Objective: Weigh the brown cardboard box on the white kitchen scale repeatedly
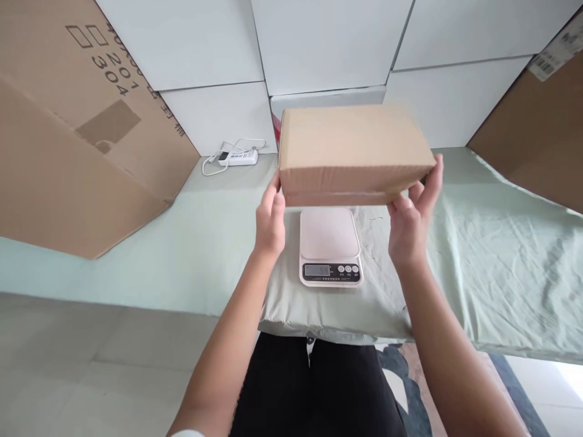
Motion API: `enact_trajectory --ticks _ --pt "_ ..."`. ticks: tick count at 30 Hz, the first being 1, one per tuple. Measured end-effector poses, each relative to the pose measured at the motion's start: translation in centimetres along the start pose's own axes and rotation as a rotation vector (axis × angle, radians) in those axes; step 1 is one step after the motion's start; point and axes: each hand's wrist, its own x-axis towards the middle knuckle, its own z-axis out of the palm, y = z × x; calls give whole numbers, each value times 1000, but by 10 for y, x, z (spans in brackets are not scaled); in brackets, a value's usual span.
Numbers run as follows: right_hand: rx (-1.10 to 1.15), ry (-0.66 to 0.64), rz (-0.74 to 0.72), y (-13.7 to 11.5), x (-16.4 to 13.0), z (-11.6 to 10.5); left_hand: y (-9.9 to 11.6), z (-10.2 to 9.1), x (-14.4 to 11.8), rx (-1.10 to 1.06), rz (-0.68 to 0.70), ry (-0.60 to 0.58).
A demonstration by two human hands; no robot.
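Note:
Between my two hands a brown cardboard box [355, 139] is held up in the air, slightly tilted. My left hand [270, 221] grips its left end, with the thumb at the front lower corner. At the right end, my right hand [412, 215] supports the bottom corner, fingers closed against the cardboard. Below and nearer to me lies a white digital kitchen scale [330, 237] with a bare platform. Its display is lit with digits too faint to read surely.
A white power strip [239, 159] with a cord lies by the white panel wall [328, 48]. Large cardboard cartons stand at the left [68, 139] and right [537, 121]. A pale green cloth [514, 261] covers the bench, whose front edge is near my legs.

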Motion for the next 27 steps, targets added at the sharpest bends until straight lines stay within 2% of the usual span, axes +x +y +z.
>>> enact_trajectory --ticks 2,4,7,10,16,22,27 --pt "-6 -47 -40 25 25 7 -18 4 25 -20 9 -23" --pt "-36 -80 -55 50 39 13 -42 7 39 -32 -21 -13" --pt "-56 -90 -40 79 42 17 -76 11 42 -39 -86 -29" --pt "-30 -87 -14 97 35 14 -96 12 39 -35 -133 -77" --pt "-33 -107 90 115 28 8 -106 13 40 19 -218 -116" --pt "-62 -128 107 133 24 -1 -104 14 37 40 -234 -138" --pt "-104 -135 108 134 22 -3 -103 15 37 39 -245 -147"
